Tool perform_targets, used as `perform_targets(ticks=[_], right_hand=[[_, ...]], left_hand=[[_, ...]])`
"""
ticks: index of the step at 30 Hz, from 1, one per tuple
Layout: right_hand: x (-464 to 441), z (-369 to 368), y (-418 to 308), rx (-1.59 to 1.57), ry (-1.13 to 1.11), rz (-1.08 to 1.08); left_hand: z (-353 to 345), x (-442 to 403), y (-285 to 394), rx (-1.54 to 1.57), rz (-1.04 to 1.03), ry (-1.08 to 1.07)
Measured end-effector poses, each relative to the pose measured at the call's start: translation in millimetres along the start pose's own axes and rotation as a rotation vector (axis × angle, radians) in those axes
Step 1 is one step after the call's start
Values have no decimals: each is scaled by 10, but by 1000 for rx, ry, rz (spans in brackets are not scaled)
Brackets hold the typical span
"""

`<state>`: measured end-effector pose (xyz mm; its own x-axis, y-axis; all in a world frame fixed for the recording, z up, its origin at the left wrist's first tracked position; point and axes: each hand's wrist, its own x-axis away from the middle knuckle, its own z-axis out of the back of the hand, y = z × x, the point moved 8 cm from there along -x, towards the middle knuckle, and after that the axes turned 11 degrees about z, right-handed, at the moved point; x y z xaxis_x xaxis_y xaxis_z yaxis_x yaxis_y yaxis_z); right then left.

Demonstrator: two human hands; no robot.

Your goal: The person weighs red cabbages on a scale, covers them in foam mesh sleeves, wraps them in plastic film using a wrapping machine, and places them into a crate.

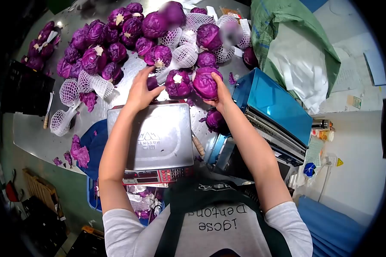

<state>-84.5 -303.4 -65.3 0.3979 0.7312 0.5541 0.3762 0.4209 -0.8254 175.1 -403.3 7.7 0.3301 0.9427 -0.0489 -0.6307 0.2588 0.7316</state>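
My right hand (220, 95) is wrapped round the right side of a red cabbage (205, 84), at the far edge of the scale. Just left of that head lies another red cabbage (178, 84), its pale cut stem facing up. My left hand (143, 89) is over the far left corner of the scale, thumb and fingers spread. Between them shows a bit of purple cabbage (152, 83); whether the fingers touch it I cannot tell. Below my hands sits a weighing scale (161, 137) with a bare metal pan and a red keypad front.
Loose red cabbages (94, 59) pile up at the far left, and white foam net sleeves (185, 55) lie among others. Knives lie left and right of the scale, one with a wooden handle (198, 145). A blue machine (278, 107) and a green sack (294, 47) stand on the right.
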Motion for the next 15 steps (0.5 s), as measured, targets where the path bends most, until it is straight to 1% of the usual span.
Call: perform_targets(ticks=[1, 3, 5, 6, 7, 9, 10, 11, 13, 15], right_hand=[[177, -89, -75, -41, -49, -5], [490, -231, -203, -121, -148, -11], [876, -397, -297, -155, -319, -12], [1134, -475, -378, -116, -366, 15], [1230, -503, -303, -68, -460, 15], [1455, -421, -290, 57, -450, 45], [1491, -345, -228, 130, -493, 27], [1578, -258, -250, 198, -462, 53], [1595, -32, -298, 359, -319, 309], [1771, 9, -398, 331, -303, 440]], left_hand=[[-22, 64, 221, 182, -16, -88], [-215, 193, 466, 407, -29, -194], [-415, 366, 635, 666, -26, -282], [-407, 448, 761, 698, -91, -242], [-431, 541, 751, 821, -114, -148], [-435, 786, 795, 1091, 123, -260], [-404, 920, 816, 1129, 171, -222], [-414, 1018, 790, 1169, 191, -225], [-460, 1208, 715, 1247, 233, -229], [-437, 1369, 741, 1232, 252, -221]])
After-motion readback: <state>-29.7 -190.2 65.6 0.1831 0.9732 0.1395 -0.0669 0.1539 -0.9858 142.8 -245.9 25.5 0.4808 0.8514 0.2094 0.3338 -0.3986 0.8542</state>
